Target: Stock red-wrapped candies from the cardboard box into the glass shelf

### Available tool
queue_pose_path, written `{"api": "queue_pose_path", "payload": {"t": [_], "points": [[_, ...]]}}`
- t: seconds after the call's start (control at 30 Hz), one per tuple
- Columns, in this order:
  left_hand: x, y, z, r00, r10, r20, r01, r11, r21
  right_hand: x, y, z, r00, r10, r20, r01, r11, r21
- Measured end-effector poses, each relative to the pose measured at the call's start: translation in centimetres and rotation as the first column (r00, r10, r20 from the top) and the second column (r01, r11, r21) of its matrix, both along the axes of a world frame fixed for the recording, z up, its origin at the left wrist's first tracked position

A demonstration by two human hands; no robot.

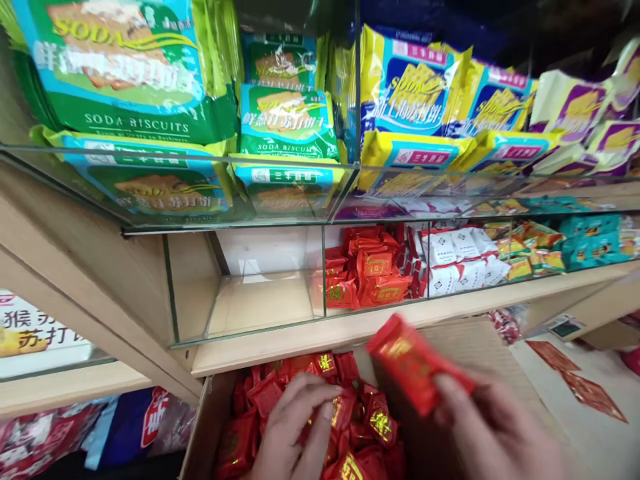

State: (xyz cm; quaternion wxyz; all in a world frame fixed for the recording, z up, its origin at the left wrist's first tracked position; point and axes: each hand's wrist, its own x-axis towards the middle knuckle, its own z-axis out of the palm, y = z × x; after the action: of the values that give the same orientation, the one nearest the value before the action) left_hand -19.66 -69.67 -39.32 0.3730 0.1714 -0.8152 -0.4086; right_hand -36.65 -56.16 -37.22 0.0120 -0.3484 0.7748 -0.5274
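My right hand (480,420) is closed round one end of a red snack packet (407,360) with gold lettering, lifted in front of the lower shelf's edge. The packet and this hand are slightly blurred. Down in a cardboard box (480,340), my left hand (300,427) has its fingers and thumb bent about another red packet (343,408). Many similar red packets (360,467) lie loosely heaped around it. Above the box, a glass-fronted shelf compartment (265,303) shows its bare wooden floor. The neighbouring compartment holds piled red packets (377,270).
Green soda biscuit packs (120,67) and yellow-blue packs (415,87) fill the upper shelf behind glass (240,193). White packets (460,257) stand further right. A wooden upright (90,280) rises at left. Bagged goods (125,427) lie at the lower left.
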Motion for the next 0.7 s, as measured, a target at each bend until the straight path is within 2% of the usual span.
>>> {"api": "queue_pose_path", "payload": {"t": [0.03, 0.1, 0.17, 0.2, 0.3, 0.37, 0.5, 0.57, 0.7], "points": [[-0.9, -0.5, 1.1, 0.995, -0.105, -0.002, 0.102, 0.974, -0.201, -1.8, -0.3, 1.3, 0.992, -0.106, -0.066, 0.106, 0.994, -0.004], [-3.4, -1.6, 3.5, 0.982, -0.183, 0.051, 0.185, 0.868, -0.461, -4.9, -1.7, 3.4, 0.934, -0.249, -0.257, 0.266, 0.963, 0.037], [-6.6, -2.7, 5.7, 0.984, -0.076, 0.162, 0.161, 0.774, -0.613, -7.1, -3.8, 4.9, 0.842, -0.272, -0.466, 0.367, 0.922, 0.124], [-8.3, -3.1, 6.5, 0.972, -0.008, 0.236, 0.160, 0.757, -0.633, -7.8, -4.9, 5.3, 0.798, -0.257, -0.546, 0.404, 0.899, 0.167], [-12.4, -4.3, 7.8, 0.910, 0.176, 0.376, 0.092, 0.798, -0.596, -8.6, -7.7, 5.9, 0.749, -0.150, -0.645, 0.441, 0.840, 0.317], [-13.9, -5.0, 7.8, 0.873, 0.228, 0.430, 0.058, 0.829, -0.556, -8.4, -8.8, 5.9, 0.751, -0.075, -0.656, 0.446, 0.791, 0.419], [-14.1, -5.5, 7.5, 0.860, 0.200, 0.469, 0.095, 0.840, -0.534, -7.9, -9.3, 5.9, 0.701, 0.010, -0.713, 0.504, 0.700, 0.506], [-13.8, -5.5, 7.6, 0.857, 0.210, 0.470, 0.071, 0.855, -0.513, -7.8, -9.4, 6.0, 0.690, 0.024, -0.724, 0.519, 0.680, 0.517], [-13.4, -5.2, 7.9, 0.833, 0.251, 0.493, -0.025, 0.908, -0.419, -7.7, -9.3, 6.4, 0.745, 0.025, -0.666, 0.488, 0.661, 0.570]]}}
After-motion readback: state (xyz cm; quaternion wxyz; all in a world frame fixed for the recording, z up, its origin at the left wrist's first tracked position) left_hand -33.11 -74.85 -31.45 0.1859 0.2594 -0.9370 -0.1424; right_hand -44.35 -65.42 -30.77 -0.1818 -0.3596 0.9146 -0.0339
